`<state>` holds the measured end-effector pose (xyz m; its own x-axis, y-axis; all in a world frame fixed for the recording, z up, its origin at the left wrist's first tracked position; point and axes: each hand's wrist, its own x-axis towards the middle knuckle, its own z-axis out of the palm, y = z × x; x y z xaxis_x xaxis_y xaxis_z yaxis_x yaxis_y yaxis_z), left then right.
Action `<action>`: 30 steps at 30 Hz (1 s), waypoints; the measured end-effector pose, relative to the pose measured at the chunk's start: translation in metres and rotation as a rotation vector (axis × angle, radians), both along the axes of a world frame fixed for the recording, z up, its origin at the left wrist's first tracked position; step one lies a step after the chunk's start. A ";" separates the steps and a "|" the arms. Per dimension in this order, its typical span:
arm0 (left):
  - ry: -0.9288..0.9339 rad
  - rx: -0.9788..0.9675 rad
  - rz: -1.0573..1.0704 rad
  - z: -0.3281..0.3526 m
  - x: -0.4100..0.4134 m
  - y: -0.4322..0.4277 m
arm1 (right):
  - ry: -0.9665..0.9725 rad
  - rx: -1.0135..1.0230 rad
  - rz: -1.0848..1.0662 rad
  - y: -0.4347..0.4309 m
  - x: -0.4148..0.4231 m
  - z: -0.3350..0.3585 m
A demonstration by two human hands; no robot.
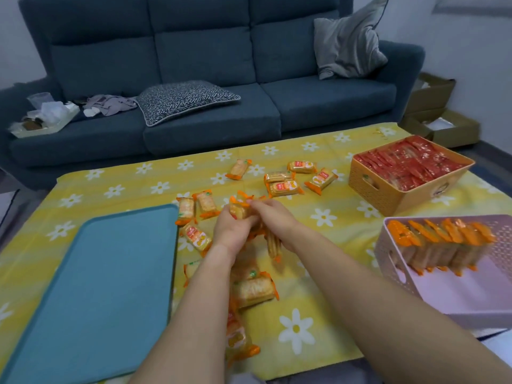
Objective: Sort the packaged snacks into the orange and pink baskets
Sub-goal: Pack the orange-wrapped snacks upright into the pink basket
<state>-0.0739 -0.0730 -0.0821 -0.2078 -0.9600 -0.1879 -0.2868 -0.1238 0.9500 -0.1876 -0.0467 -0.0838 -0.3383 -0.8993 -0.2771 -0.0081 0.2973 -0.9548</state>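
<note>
Cloth (318,286) bears one orange basket (388,202), one pink basket (384,245).

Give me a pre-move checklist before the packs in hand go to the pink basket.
1. Left hand grips an orange-wrapped pack: ok.
2. Right hand grip: cannot tell, fingers partly hidden and blurred.
3. Colour match, pink basket holds only orange-wrapped packs: ok.
4. Room in pink basket, near part bare: ok.
5. Room in orange basket: not ok, red packs fill it to the rim.
6. Cloth cleared: not ok, loose packs remain.
</note>
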 end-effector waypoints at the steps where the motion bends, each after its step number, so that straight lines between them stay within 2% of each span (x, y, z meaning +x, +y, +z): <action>1: 0.030 -0.008 0.008 0.008 -0.008 0.004 | 0.046 -0.023 -0.034 0.006 -0.002 0.011; 3: 0.106 -0.044 -0.009 0.029 -0.030 0.019 | 0.135 -0.059 -0.102 0.026 -0.016 0.039; 8: 0.298 -0.138 -0.247 0.080 -0.114 0.100 | 0.323 -0.159 -0.342 0.135 -0.085 0.107; 12: 0.299 -0.194 -0.424 0.084 -0.176 0.176 | 0.261 -0.281 -0.545 0.230 -0.133 0.114; 15: 0.193 -0.211 -0.556 0.070 -0.203 0.213 | 0.121 -0.287 -0.664 0.267 -0.154 0.094; 17: 0.068 -0.243 -0.623 0.062 -0.209 0.223 | 0.038 -0.231 -0.639 0.280 -0.164 0.079; 20: -0.194 -0.328 -0.739 0.055 -0.206 0.218 | 0.067 -0.060 -0.571 0.296 -0.179 0.074; 24: -0.306 -0.280 -0.874 0.061 -0.194 0.197 | 0.310 0.033 -0.545 0.308 -0.208 0.064; 28: -0.175 -0.449 -0.576 0.060 -0.197 0.188 | 0.601 0.094 -0.674 0.320 -0.233 0.065; 30: -0.236 -0.574 -0.578 0.056 -0.204 0.191 | 0.741 0.187 -0.563 0.322 -0.242 0.066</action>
<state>-0.2784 0.1184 -0.0260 -0.7117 -0.6745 0.1965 -0.3550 0.5866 0.7279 -0.4295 0.2756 -0.0175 -0.8564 -0.5130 0.0592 -0.4017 0.5897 -0.7007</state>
